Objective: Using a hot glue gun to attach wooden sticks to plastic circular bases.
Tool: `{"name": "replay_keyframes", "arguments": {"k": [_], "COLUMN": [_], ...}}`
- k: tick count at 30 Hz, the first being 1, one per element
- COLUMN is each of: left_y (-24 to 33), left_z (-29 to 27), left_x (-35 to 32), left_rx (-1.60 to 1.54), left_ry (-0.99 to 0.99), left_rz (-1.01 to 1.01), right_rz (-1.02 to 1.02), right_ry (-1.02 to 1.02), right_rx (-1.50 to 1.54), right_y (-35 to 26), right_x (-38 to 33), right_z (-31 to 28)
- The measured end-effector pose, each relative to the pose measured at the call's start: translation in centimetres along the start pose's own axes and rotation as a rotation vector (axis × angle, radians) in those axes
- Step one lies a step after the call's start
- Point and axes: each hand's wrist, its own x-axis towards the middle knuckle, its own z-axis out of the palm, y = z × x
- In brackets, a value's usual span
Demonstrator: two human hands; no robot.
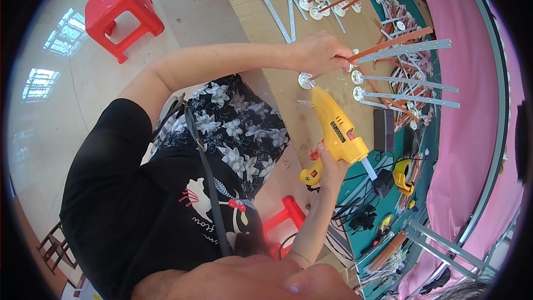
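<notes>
A long pink cloth [452, 33] hangs along the far side of a worktable whose near part is covered by a flat sheet of brown cardboard [297, 122]. Beside it works a person in a black printed T-shirt [150, 211] and a black-and-white floral skirt [233, 130], with a red plastic stool [111, 8] on the glossy tiled floor to the left.

The right hand [331, 165] is wrapped around the handle of a yellow hot-glue gun [336, 125], a translucent white glue stick [368, 168] jutting from its rear. Above the cardboard, the left hand [319, 53] pinches a slim orange-brown strip [397, 40] between thumb and fingers. The strip's near end appears to meet a small clear round disc [305, 81], with the gun's nozzle just beside it; whether the two touch cannot be told.

Pale grey dotted strips [419, 83] with round clear bases [357, 78] lie to the right, near a small black rectangular box [383, 130].
</notes>
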Motion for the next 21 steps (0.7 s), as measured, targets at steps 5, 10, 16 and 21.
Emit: {"name": "replay_keyframes", "arguments": {"k": [5, 10, 16, 21], "left_y": [0.0, 0.5, 0.2, 0.7], "left_z": [-0.1, -0.4, -0.2, -0.3], "left_x": [0.0, -0.2, -0.3, -0.2], "left_rx": [0.010, 0.005, -0.005, -0.007], "left_ry": [-0.010, -0.025, 0.014, -0.020], "left_rz": [0.002, -0.020, 0.024, -0.036], "right_rz": [0.018, 0.051, 0.086, 0.096], "right_ry": [0.021, 0.011, 0.020, -0.004], "right_rx": [-0.023, -0.018, -0.080, -0.078], "right_y": [-0.5, -0.9, -1.7, -1.5], "right_x": [0.0, 0.3, 0.2, 0.3], "right_z": [0.3, 0.1, 0.2, -0.7]}}
